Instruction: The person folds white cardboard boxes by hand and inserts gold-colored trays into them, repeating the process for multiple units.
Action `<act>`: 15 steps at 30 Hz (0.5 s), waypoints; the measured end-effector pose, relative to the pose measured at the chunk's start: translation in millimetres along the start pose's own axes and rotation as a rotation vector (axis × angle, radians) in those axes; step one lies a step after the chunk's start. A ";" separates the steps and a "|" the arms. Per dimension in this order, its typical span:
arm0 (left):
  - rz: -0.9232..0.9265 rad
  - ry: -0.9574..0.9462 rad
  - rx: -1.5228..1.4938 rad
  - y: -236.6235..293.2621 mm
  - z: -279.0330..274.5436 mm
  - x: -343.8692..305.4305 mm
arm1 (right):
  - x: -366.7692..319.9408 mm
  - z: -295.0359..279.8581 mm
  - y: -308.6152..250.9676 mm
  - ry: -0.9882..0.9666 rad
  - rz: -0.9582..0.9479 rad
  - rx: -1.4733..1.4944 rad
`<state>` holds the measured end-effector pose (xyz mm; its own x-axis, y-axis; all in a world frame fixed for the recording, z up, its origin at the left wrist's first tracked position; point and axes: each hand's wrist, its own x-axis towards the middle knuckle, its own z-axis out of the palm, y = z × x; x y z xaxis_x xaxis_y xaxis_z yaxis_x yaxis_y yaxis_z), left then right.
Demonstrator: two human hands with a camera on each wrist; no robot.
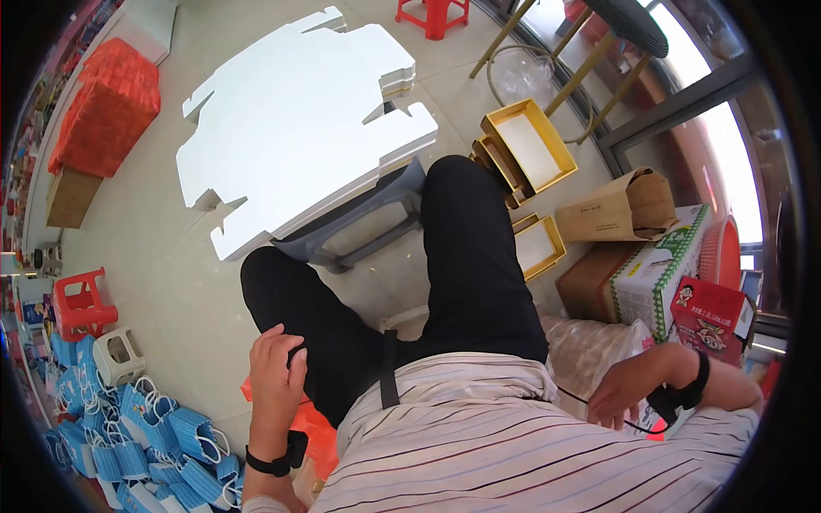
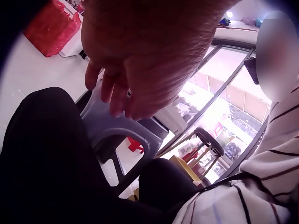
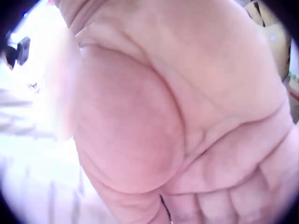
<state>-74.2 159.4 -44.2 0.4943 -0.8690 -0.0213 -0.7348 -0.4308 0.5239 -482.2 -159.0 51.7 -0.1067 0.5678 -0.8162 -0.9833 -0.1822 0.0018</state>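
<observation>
Beside the left thigh, my left hand (image 1: 278, 376) is raised with relaxed fingers and holds nothing. In the left wrist view the same hand (image 2: 135, 70) hangs over the black trousers and a grey plastic stool (image 2: 117, 123). My right hand (image 1: 629, 389) droops by the right hip, fingers loosely bent, near a thin black cable. Its palm (image 3: 140, 121) fills most of the right wrist view, with no object in it. In front of the knees, a stack of white die-cut cardboard sheets (image 1: 299, 128) lies on the grey stool (image 1: 359, 227).
Gold-rimmed box trays (image 1: 569, 162) stand right of the knees, beside a brown paper bag (image 1: 616, 209) and cartons (image 1: 658, 274). Blue striped bags (image 1: 158, 436) are heaped at lower left, near a red stool (image 1: 83, 303) and a white stool (image 1: 120, 357).
</observation>
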 end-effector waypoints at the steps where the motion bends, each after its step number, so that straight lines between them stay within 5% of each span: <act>1: 0.028 0.001 0.010 1.2 -4.7 2.8 | -32.0 -2.0 -20.6 0.021 -0.043 -0.052; 6: 0.094 0.028 0.049 9.4 -26.1 12.8 | -127.0 -18.8 -99.6 0.430 -0.382 -0.631; 8: 0.057 0.059 0.017 11.6 -25.6 14.6 | -128.9 -19.2 -127.8 0.661 -0.469 -0.580; 12: 0.018 0.105 -0.068 17.7 -20.7 14.7 | -80.2 -59.4 -137.5 0.748 -0.579 -0.469; 14: -0.009 0.075 -0.092 13.4 -19.3 7.3 | -40.5 -85.2 -106.0 0.932 -0.459 -0.785; 15: -0.039 0.050 -0.122 11.4 -16.0 5.3 | -23.3 -89.7 -87.9 0.861 -0.458 -0.761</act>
<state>-72.5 153.8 -24.7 0.5461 -0.8377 -0.0022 -0.6546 -0.4283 0.6229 -380.0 -228.3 18.7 0.6392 0.0418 -0.7679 -0.5376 -0.6897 -0.4850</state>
